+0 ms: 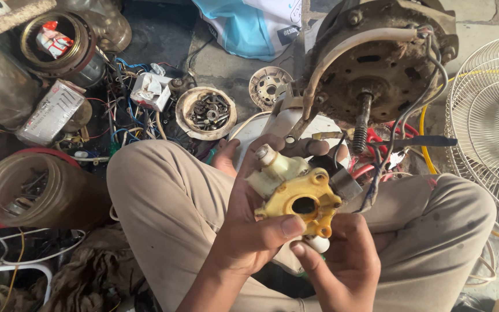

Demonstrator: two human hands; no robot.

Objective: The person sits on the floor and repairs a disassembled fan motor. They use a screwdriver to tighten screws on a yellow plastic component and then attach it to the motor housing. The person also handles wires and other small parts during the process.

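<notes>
Both hands, left (249,214) and right (342,260), clamp my grip on the yellow gear housing (298,199) (already off the rusty fan motor (376,63)), its wires (376,173) still attached.

The plastic gear housing (293,193) sits between both hands above the lap, the left hand (249,214) on its left side and the right hand (342,260) below and to its right. Behind it stands the fan motor (376,58), with the wire fan guard (489,127) to the right. To the left, on the floor (220,63), lie a dish of screws (206,112), tangled wires (125,115) and a round container (30,188).
</notes>
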